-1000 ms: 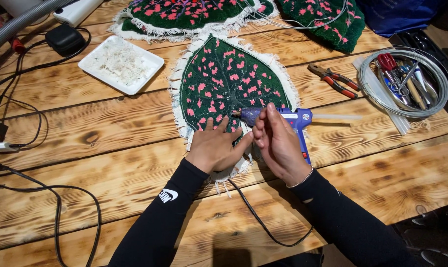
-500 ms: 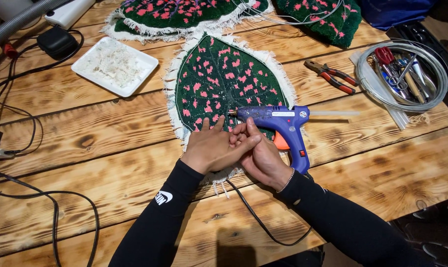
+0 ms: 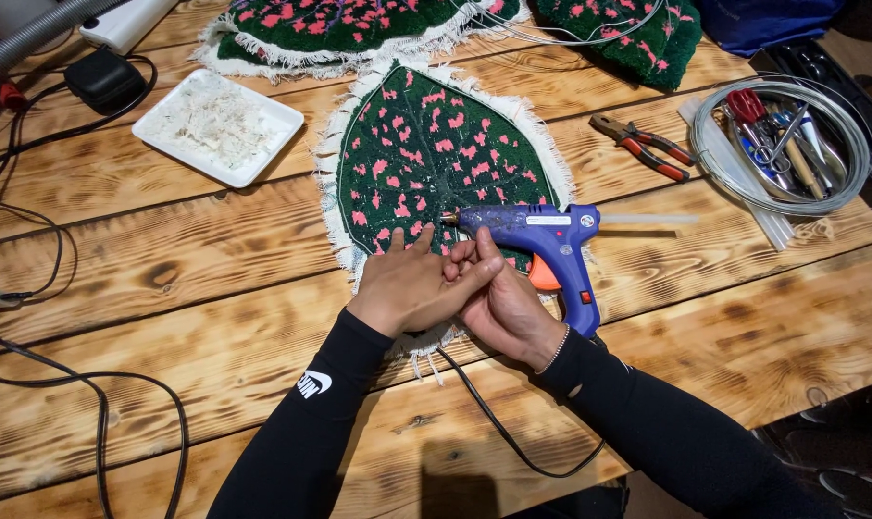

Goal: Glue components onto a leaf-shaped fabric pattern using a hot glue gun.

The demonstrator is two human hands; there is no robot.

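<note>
Right hand (image 3: pixel 515 309) grips blue glue gun (image 3: pixel 542 235); left hand (image 3: pixel 412 286) lies open, fingers flat, apparently pressing leaf-shaped tufted rug (image 3: pixel 426 159).

One head-worn camera looks steeply down from close above the wooden table (image 3: pixel 167 259), facing away from the person; the forearms enter from the near edge. No second view.

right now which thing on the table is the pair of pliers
Start at the wooden table and find the coil of wire full of tools on the right. The pliers lie just left of it, apart from the blue glue gun, jaws closed, the only tool with red and black handles lying loose.
</note>
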